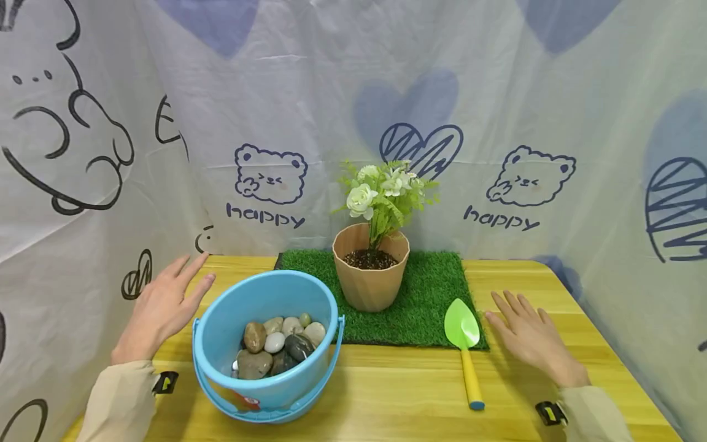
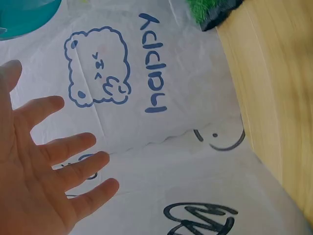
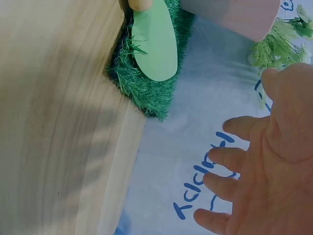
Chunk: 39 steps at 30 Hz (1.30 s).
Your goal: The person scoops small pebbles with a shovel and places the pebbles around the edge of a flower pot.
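Note:
My left hand (image 1: 166, 304) is held over the left side of the table, fingers spread, just left of a blue bucket (image 1: 265, 282). Inside the bucket lie several smooth stones (image 1: 274, 342) in grey, brown and white; its handle hangs down at the front. On the right, my right hand (image 1: 533, 337) hovers with straight fingers beside a small trowel (image 1: 463, 325) with a green blade and yellow handle. The wrist views show both palms holding nothing. A tan flowerpot (image 1: 367, 288) with dark soil and a white-flowered plant (image 1: 386, 193) stands at the back middle.
A green turf mat (image 1: 425, 301) lies under the flowerpot, and the trowel's blade rests on its right front corner. The wooden table (image 1: 386, 393) ends at a printed white cloth (image 1: 331, 92) that hangs behind and along both sides.

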Tool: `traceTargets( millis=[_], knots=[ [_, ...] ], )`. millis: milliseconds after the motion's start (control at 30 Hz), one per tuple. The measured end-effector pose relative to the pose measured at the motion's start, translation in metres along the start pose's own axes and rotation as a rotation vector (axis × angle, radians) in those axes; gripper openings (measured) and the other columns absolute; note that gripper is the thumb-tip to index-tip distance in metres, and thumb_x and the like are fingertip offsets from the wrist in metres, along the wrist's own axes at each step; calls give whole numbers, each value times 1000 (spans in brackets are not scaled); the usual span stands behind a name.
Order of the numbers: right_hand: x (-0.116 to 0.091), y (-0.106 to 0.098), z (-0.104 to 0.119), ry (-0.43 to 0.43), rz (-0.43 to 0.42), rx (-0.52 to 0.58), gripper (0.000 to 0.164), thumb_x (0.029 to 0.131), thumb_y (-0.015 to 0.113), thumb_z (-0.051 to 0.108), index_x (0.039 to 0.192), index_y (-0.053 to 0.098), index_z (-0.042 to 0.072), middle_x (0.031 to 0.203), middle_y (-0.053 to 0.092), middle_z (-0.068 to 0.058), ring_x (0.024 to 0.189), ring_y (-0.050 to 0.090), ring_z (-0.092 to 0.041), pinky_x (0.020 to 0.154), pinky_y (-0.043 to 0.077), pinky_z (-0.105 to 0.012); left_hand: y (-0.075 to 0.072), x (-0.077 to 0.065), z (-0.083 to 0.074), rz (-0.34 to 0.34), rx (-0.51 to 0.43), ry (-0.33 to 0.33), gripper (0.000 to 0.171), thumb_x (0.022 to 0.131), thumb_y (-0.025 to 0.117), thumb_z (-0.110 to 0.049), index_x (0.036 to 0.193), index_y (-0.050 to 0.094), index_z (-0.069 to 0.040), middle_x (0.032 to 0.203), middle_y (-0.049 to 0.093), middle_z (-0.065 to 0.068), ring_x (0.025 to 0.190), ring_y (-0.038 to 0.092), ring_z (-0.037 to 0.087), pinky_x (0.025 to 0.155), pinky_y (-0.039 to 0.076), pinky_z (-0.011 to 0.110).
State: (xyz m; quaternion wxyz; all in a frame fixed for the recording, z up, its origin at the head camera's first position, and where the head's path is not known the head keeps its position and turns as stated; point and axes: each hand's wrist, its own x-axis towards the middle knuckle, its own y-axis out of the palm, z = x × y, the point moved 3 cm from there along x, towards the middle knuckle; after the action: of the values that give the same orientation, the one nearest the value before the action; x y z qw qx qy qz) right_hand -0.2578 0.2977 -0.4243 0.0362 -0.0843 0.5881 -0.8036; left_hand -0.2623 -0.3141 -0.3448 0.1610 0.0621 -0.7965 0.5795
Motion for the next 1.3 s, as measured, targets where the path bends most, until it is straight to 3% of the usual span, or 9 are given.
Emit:
traceTargets(
  millis=[133,400,500,667,733,800,933,1033,1300],
  knots=[
    [0,2,2,-8,-9,0,72,103,21,54,157,20,6,159,16,-28,143,14,-55,110,6,-74,-2,-2,-1,5,-79,-6,60,102,34,-51,156,30,-24,151,35,28,132,34,57,95,26,78],
    [0,3,7,-32,-37,-3,69,104,26,51,155,26,4,155,23,-32,139,24,-57,108,18,-73,0,-5,-4,-18,-225,46,55,102,44,-44,144,50,-9,147,45,26,133,37,53,101,30,73],
    [1,3,8,-41,-49,-2,68,104,27,50,154,29,3,153,26,-33,137,27,-57,108,22,-71,3,-6,-5,-10,-256,51,53,102,44,-42,142,52,-7,146,46,25,133,39,52,100,31,72],
    [2,4,9,-41,-65,0,67,104,28,49,152,34,2,150,33,-33,134,34,-55,106,28,-70,10,-8,-7,-3,-356,54,50,104,42,-39,142,52,-9,141,53,22,123,52,48,94,42,68],
    [2,5,8,-34,-66,0,67,104,30,49,150,36,2,148,38,-31,132,39,-54,103,32,-71,13,-9,-8,6,-405,63,49,104,41,-38,142,52,-9,137,57,19,119,58,40,95,48,58],
    [3,6,8,-23,-55,3,67,103,30,51,149,39,2,146,43,-30,129,43,-53,99,36,-71,16,-10,-9,16,-465,82,47,105,39,-34,142,52,-8,135,60,17,117,61,25,96,52,40],
    [3,10,8,-1,-22,36,71,101,32,56,145,44,1,141,51,-26,123,51,-51,94,41,-69,22,-13,-11,65,-604,108,46,106,38,-30,146,48,-8,136,58,18,110,58,-4,88,49,14],
    [5,12,9,1,-7,56,71,101,36,55,142,48,-1,138,54,-26,120,54,-50,94,43,-68,26,-16,-14,96,-699,114,46,106,38,-27,148,44,-9,141,52,21,111,55,-9,87,50,15],
    [4,18,12,-21,-21,59,65,100,45,50,140,51,0,135,57,-25,115,59,-47,90,47,-65,34,-21,-20,101,-824,188,52,102,44,-12,153,34,-7,141,48,29,111,60,1,84,55,24]
  ],
)
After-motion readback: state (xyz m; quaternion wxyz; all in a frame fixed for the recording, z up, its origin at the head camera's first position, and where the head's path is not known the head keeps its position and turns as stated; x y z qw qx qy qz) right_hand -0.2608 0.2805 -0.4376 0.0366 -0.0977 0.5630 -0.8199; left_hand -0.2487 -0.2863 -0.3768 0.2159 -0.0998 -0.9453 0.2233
